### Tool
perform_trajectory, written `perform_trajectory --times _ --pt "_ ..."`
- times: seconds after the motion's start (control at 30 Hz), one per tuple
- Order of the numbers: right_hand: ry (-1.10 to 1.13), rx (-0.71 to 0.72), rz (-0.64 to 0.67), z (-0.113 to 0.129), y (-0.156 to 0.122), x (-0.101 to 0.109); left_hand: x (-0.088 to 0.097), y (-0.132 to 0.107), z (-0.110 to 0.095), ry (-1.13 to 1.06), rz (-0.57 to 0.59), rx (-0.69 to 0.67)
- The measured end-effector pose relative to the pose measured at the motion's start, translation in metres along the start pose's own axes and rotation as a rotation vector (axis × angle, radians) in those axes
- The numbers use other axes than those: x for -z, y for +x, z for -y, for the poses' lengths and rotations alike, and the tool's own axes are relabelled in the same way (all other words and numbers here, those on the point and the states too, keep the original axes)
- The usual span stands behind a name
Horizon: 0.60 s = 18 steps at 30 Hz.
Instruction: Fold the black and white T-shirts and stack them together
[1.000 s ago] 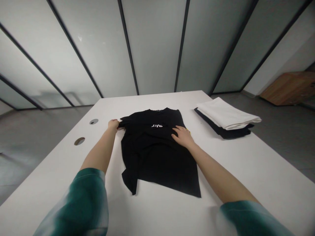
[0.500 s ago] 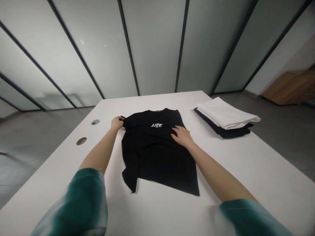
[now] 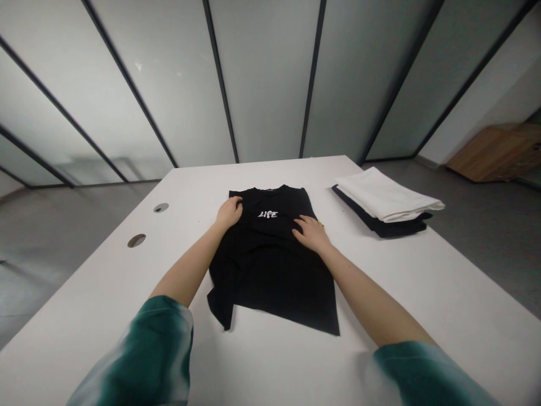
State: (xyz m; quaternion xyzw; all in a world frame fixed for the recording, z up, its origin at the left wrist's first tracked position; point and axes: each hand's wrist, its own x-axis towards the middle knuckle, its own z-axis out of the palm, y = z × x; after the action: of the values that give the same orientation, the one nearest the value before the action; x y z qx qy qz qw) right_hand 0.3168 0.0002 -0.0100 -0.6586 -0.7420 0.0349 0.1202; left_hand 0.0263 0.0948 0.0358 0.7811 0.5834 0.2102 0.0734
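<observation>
A black T-shirt [image 3: 270, 265] with white "LIFE" lettering lies on the white table [image 3: 422, 282], collar away from me. My left hand [image 3: 229, 212] is closed on the shirt's left sleeve, which is folded in over the chest, just left of the lettering. My right hand [image 3: 311, 233] lies flat with fingers spread on the shirt's right side, pressing it down. A bit of yellow peeks out beside that hand.
A folded stack of a white garment [image 3: 386, 197] over a dark one [image 3: 380, 225] sits at the table's right. Two round cable holes [image 3: 136, 241] are near the left edge. Frosted glass panels stand beyond the table, a wooden cabinet [image 3: 494, 152] far right.
My left hand has carried the left sleeve inward from the shirt's outer left edge onto the chest. The right hand has stayed pressed on the shirt.
</observation>
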Motion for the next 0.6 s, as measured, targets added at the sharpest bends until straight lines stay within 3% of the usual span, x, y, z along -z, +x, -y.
perform_trajectory --times 0.13,0.23,0.47,0.6 --pt "-0.001 0.005 0.002 -0.002 0.001 -0.003 -0.019 -0.02 0.004 0.234 0.233 0.076" --pt "-0.004 0.014 0.006 -0.002 0.001 -0.006 -0.03 -0.034 0.004 0.305 0.287 0.088" --pt "0.073 0.029 -0.075 -0.005 0.002 -0.015 -0.037 -0.037 0.007 0.249 0.225 0.073" --pt "0.328 -0.019 -0.319 -0.019 0.008 -0.015 -0.034 -0.031 0.02 0.048 0.054 0.079"
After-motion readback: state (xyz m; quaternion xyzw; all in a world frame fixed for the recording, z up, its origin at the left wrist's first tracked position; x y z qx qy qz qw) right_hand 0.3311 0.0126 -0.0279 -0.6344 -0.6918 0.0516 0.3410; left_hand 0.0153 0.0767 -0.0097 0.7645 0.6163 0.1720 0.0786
